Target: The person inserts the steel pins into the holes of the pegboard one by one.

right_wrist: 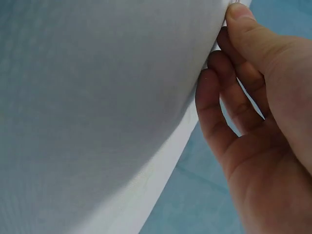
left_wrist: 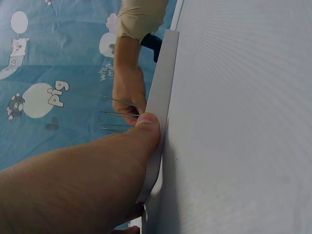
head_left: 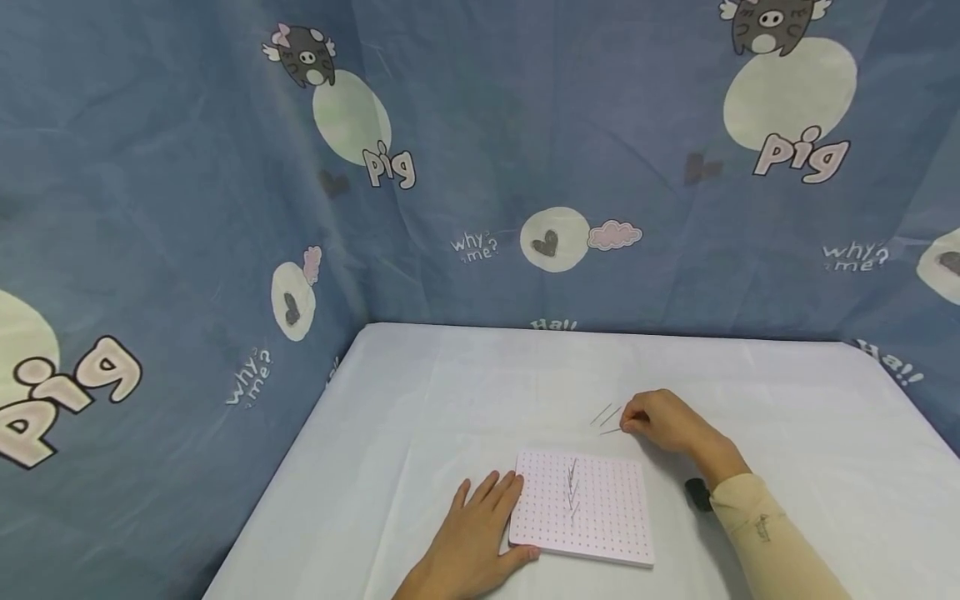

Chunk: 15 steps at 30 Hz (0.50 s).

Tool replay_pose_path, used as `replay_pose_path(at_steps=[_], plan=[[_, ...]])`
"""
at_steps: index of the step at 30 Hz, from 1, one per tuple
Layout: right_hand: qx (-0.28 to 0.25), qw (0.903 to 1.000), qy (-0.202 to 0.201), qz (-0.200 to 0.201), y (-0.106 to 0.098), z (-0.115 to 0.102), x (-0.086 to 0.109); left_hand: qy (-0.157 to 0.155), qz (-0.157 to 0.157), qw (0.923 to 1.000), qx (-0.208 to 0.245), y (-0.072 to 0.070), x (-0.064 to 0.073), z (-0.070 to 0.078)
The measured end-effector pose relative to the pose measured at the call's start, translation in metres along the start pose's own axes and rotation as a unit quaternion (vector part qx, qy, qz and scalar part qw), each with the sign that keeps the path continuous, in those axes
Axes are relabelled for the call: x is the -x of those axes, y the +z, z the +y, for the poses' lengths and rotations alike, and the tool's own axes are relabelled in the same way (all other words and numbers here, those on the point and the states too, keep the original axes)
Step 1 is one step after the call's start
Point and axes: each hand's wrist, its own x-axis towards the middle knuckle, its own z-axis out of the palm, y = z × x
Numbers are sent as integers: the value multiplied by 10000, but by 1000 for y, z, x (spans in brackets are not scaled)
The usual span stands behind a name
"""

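Observation:
A white pegboard (head_left: 615,525), dotted with small holes, lies flat on the table. Several thin metal needles (head_left: 572,487) stand in a column left of its middle; the left wrist view shows these needles (left_wrist: 114,114) jutting up from it. My left hand (head_left: 472,537) steadies the board's near left corner, fingers straight along the left side and thumb on the front edge. Beyond the board, my right hand (head_left: 663,421) pinches the end of a needle (head_left: 610,432) at the tabletop. Two more loose needles (head_left: 601,414) lie just left of those fingertips. In the right wrist view, thumb (right_wrist: 241,12) and forefinger meet at the cloth.
White cloth covers the table (head_left: 465,375). A small black object (head_left: 698,494) sits by the right sleeve (head_left: 776,533), right of the board. Blue printed curtains (head_left: 480,150) hang behind and to the left of the table.

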Motion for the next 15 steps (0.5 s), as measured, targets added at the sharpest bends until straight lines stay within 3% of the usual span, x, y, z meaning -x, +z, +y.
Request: replay_pose_path(at_steps=[15], plan=[[-231,9993,302,17,-4,-3,3,-142,-200,9997,26,2,-3,-2]])
